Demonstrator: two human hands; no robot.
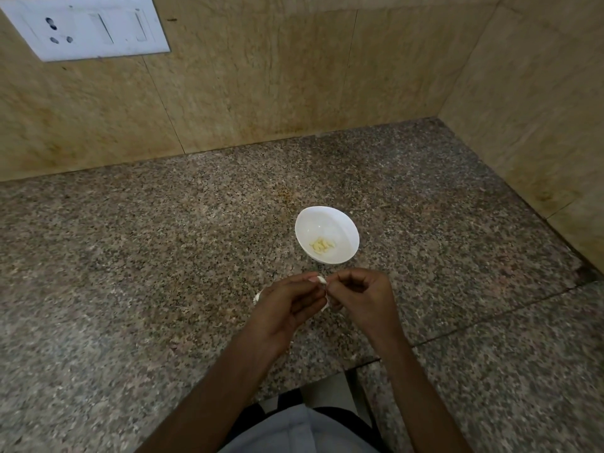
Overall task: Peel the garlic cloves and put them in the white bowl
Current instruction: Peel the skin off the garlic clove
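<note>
Over the speckled granite counter (163, 240), just short of the white bowl (313, 223), we hold a garlic clove (322, 281) between both hands. Our left hand (287, 305) pinches it at thumb and fingertips, and our right hand (359, 295), fingers curled, nips at its end, seemingly at the skin, though whether any skin is lifting is too small to tell. The clove hangs above the counter, close to the bowl's near rim but not over it. A small heap of peeled cloves (322, 245) lies at the bottom of the bowl, so we judge the task partly done. A few white scraps (257, 297), likely shed skin, peek out beneath our left hand. How many unpeeled cloves are left we cannot tell; this one has yet to be stripped and dropped in.
</note>
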